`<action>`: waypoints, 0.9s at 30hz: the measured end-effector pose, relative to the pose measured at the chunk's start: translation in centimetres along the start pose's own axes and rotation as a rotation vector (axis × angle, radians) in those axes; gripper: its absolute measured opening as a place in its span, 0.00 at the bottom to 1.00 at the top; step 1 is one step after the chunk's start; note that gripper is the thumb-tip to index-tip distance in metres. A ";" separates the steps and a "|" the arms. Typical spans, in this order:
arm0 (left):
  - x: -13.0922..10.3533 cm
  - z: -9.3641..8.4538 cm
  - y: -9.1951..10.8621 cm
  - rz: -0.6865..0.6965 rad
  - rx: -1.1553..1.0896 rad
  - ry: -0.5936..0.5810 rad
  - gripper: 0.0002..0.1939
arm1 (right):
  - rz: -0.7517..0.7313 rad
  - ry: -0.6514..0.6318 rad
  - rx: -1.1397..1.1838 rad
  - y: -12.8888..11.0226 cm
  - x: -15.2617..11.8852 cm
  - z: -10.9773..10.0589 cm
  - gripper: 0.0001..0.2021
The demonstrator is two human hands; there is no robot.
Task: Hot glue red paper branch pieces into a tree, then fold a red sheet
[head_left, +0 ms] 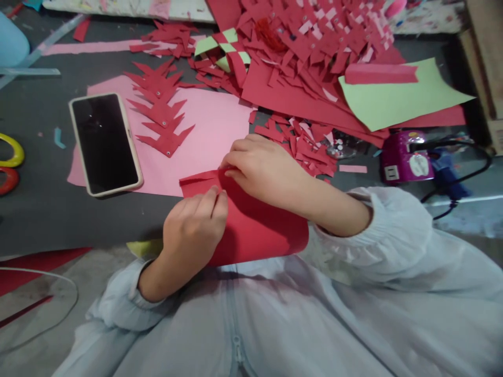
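A red paper sheet lies at the table's front edge, its near part curving down over the edge. A narrow folded strip runs along its far edge at the left. My left hand is closed on the sheet, fingertips pressed together near the fold. Just beyond it, my right hand pinches the sheet's far edge, its forearm crossing above the paper. Pink paper lies under the sheet's far left corner, with red spiky cut shapes on it.
To the left are a phone and scissors. Red scraps, a woven red pile and green paper lie beyond my hands. A purple box and a blue glue gun with a black cord are at right.
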State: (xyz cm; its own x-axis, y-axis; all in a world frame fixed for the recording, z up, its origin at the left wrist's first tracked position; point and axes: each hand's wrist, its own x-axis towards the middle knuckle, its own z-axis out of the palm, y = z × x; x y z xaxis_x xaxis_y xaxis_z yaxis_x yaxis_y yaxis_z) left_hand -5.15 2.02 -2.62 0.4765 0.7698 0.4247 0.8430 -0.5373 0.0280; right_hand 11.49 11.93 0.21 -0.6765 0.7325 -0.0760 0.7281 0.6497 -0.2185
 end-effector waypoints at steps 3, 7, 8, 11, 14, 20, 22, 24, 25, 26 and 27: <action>-0.6 -0.4 -0.4 -0.115 -0.045 0.208 0.13 | -0.038 0.099 0.024 -0.1 -0.8 -0.2 0.10; -0.3 -1.2 -1.3 -0.372 -0.103 0.362 0.21 | -0.140 0.304 0.048 -0.2 -2.1 -0.7 0.11; -0.1 -1.4 -1.5 -0.419 -0.135 0.343 0.22 | -0.166 0.343 0.052 -0.3 -2.3 -0.9 0.11; 0.3 -1.8 -2.2 -0.428 -0.216 0.292 0.17 | -0.224 0.434 0.044 -0.3 -3.0 -1.3 0.11; 0.2 -2.1 -2.3 -0.385 -0.302 0.298 0.08 | -0.270 0.502 0.032 -0.1 -3.5 -1.4 0.09; 0.0 -2.4 -1.7 -0.419 -0.437 0.341 0.03 | -0.284 0.563 0.010 0.1 -3.7 -1.1 0.09; 0.1 -2.4 -1.6 -0.419 -0.442 0.362 0.03 | -0.298 0.594 0.016 -0.2 -3.7 -1.0 0.08; 0.2 -2.3 -1.4 -0.416 -0.434 0.372 0.03 | -0.302 0.613 0.039 -0.8 -3.6 -1.0 0.07; 0.3 -2.2 -1.4 -0.411 -0.431 0.375 0.03 | -0.298 0.609 0.054 -1.1 -3.5 -1.0 0.07; 0.4 -2.2 -1.3 -0.405 -0.429 0.376 0.02 | -0.288 0.593 0.071 -1.4 -3.5 -1.1 0.07; 0.4 -2.2 -1.2 -0.400 -0.427 0.373 0.02 | -0.278 0.568 0.090 -1.7 -3.4 -1.1 0.08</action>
State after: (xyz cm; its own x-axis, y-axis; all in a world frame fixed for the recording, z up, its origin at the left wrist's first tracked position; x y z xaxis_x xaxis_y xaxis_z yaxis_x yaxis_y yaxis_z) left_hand -6.50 2.27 -0.50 -0.0331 0.8081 0.5881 0.7272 -0.3842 0.5689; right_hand 12.65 8.52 1.94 -0.6564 0.5488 0.5177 0.5054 0.8293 -0.2384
